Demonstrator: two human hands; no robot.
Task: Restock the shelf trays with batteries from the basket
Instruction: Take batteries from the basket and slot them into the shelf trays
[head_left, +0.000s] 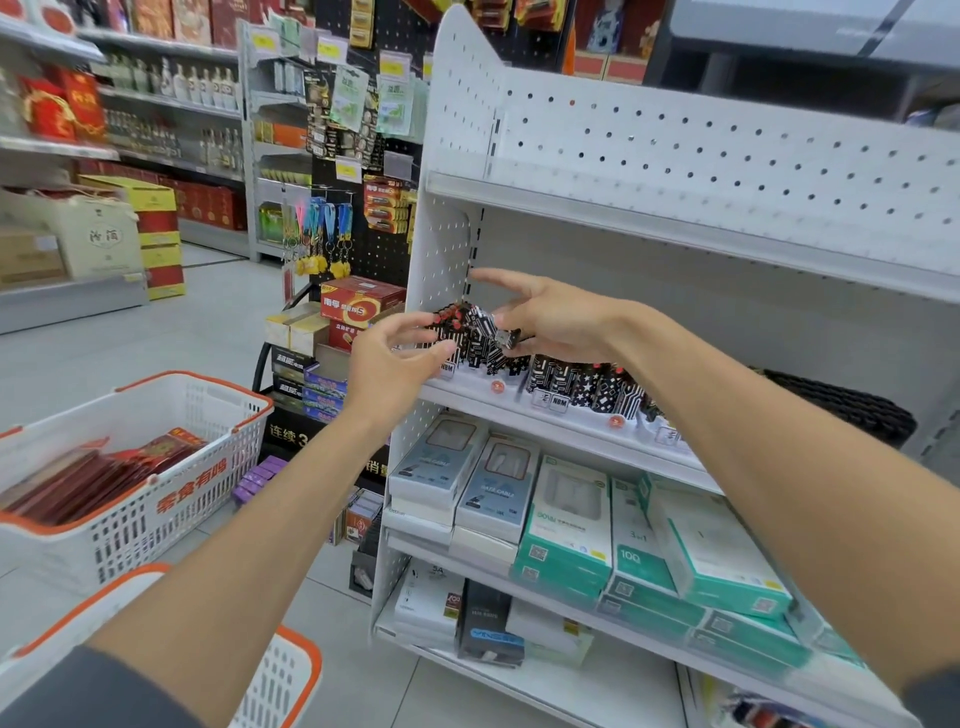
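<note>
Black-patterned batteries (480, 332) pinched by curled left hand (395, 364) and right hand (556, 322).

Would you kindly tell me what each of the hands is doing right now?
Left hand: curled against the battery pack, grip unclear.
Right hand: pinching the battery pack.

Left hand (395, 361) and right hand (553, 325) both holding a black-and-white battery pack (483, 335), just above the shelf tray (511, 388), more batteries (582, 382) standing in a row, white basket (249, 402) with orange rim at left, boxes (566, 519) on the shelf below.
</note>
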